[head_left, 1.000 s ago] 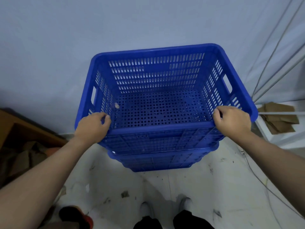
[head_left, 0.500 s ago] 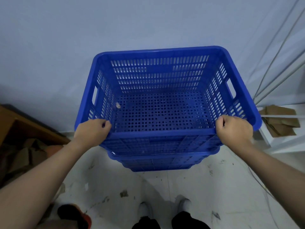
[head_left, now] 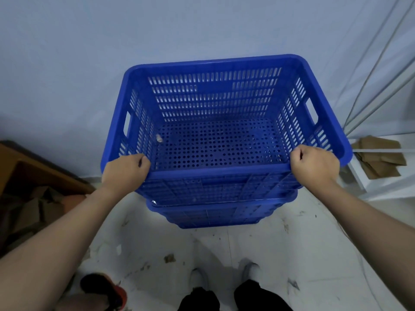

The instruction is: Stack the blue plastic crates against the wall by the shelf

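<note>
Raised slightly, top crate stays gripped at its near rim by both hands.

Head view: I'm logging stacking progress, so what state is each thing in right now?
top blue crate: upright, empty but for a small scrap, nested on the stack
lower blue crates: stacked on the floor by the wall
left hand: closed on the near rim
right hand: closed on the near rim
cardboard pieces: flat on the white shelf
</note>
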A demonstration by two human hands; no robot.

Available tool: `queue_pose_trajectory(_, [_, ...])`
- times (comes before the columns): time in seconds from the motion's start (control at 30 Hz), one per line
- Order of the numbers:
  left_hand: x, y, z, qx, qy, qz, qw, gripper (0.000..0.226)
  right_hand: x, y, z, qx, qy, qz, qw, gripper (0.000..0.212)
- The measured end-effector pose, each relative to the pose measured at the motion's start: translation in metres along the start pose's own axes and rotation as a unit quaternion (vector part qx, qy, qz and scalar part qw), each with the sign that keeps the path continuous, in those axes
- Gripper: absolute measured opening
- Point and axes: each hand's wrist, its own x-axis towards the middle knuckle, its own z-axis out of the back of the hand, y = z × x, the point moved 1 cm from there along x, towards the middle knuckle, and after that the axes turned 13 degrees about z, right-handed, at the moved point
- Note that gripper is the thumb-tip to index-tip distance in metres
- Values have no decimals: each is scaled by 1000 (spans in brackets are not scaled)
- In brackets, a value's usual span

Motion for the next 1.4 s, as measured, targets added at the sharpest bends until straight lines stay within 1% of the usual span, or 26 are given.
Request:
queue_pose_trajectory(0.4, [-1, 1, 9, -53, 26, 18, 998, 41, -16, 7, 5, 6, -1, -2, 1000, 43])
queue_pose_trajectory(0.47, [-3, 1, 11, -101, 13, 18, 995, 34, -13, 5, 6, 23, -4, 8, 1000, 39])
queue_pose_trajectory(0.53, [0, 2, 19, -173, -22, 20, 985, 26, -5, 2, 12, 55, -24, 20, 998, 25])
queue_pose_trajectory(0.57, [4, 4, 24, -192, -42, 30, 980, 29, 0, -2, 14, 62, -37, 20, 997, 19])
queue_pose_trajectory(0.6, [8, 6, 27, -195, -62, 40, 978, 35, 6, -8, 16, 56, -47, 15, 997, 25])
queue_pose_trajectory(0.67, [16, 11, 28, -147, -96, 39, 984, 44, 16, -23, 15, 8, -36, 7, 999, 45])
queue_pose_trajectory(0.7, [20, 14, 24, -114, -91, 30, 989, 46, 20, -29, 12, -19, -15, -1, 1000, 52])
queue_pose_trajectory(0.73, [23, 16, 20, -90, -64, 29, 993, 45, 24, -33, 11, -44, 14, -12, 999, 55])
queue_pose_trajectory(0.8, [24, 17, 17, -76, -4, 62, 995, 45, 26, -35, 7, -64, 59, -25, 996, 57])
queue_pose_trajectory(0.9, [18, 16, 21, -89, 24, 101, 991, 43, 23, -34, 7, -54, 60, -24, 996, 53])
queue_pose_trajectory(0.97, [13, 14, 24, -102, 30, 120, 987, 37, 22, -35, 6, -66, 49, -10, 997, 55])
queue_pose_trajectory(1.03, [11, 10, 28, -134, 29, 139, 981, 33, 25, -33, 6, -72, 49, -19, 996, 55])
queue_pose_trajectory(1.1, [9, 7, 30, -137, 16, 148, 979, 30, 29, -31, 7, -60, 61, -37, 996, 51])
queue_pose_trajectory(1.23, [9, 7, 27, -114, -3, 103, 988, 31, 27, -32, 8, -35, 60, -31, 997, 46])
queue_pose_trajectory(1.33, [12, 3, 25, -10, -39, 60, 997, 35, 28, -33, 8, -31, 68, -35, 997, 39])
queue_pose_trajectory(1.4, [12, -8, 31, -33, -46, 55, 997, 38, 33, -28, 13, 18, 68, -50, 996, 36])
